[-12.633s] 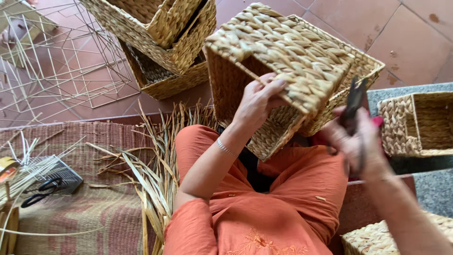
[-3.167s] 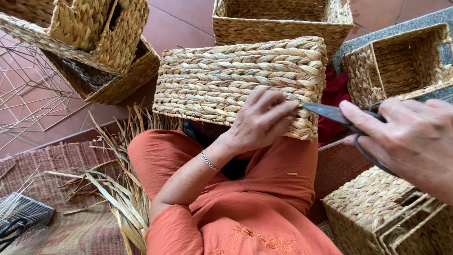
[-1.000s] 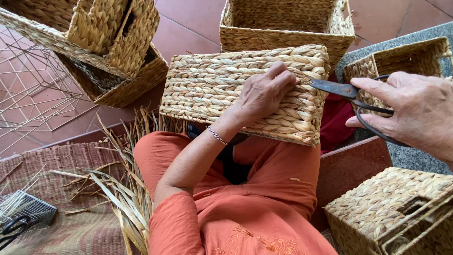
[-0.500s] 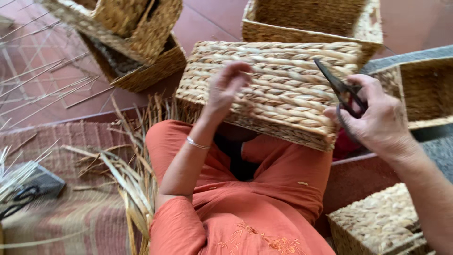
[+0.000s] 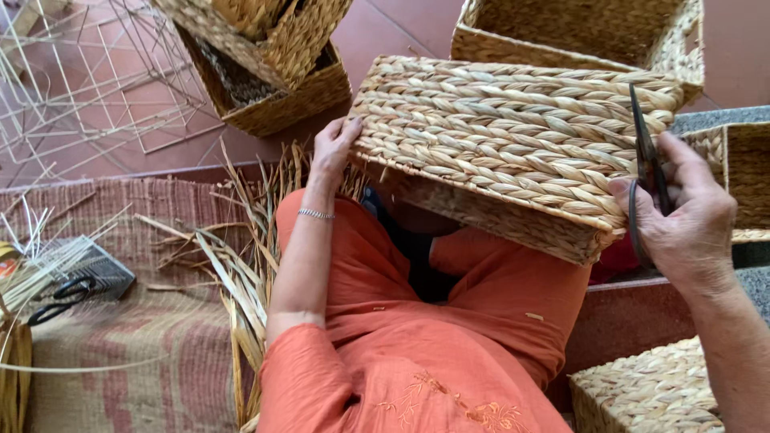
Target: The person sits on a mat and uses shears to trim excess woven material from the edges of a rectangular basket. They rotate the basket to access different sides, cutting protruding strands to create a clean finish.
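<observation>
We hold a rectangular woven basket (image 5: pixel 513 136) tipped on its side across our lap, its braided wall facing up, lying from about 10 o'clock to 3 o'clock of the view's centre. Our left hand (image 5: pixel 333 148) rests on the basket's left corner at about 10 o'clock, fingers curled over the edge and pressed against the weave, a thin bracelet (image 5: pixel 315 214) on the wrist. Our right hand (image 5: pixel 682 216), at 3 o'clock, is closed around the loops of a pair of dark scissors (image 5: pixel 646 172), whose blades point up toward 12 o'clock, lie together and rest against the basket's right end. At 12 o'clock behind it stands an open woven basket (image 5: pixel 577 32), and at 11 o'clock two more are stacked (image 5: pixel 273 72). Another basket (image 5: pixel 738 176) sits just beyond our right hand, and a woven lid or basket (image 5: pixel 650 393) lies at 5 o'clock. Loose dried reeds (image 5: pixel 241 265) spread at 8 o'clock beside our orange-clad knee, over a striped mat (image 5: pixel 120 353). Wire frames (image 5: pixel 88 88) lie on the red tiles at 10 o'clock, and a second pair of scissors (image 5: pixel 60 297) rests at 9 o'clock.
</observation>
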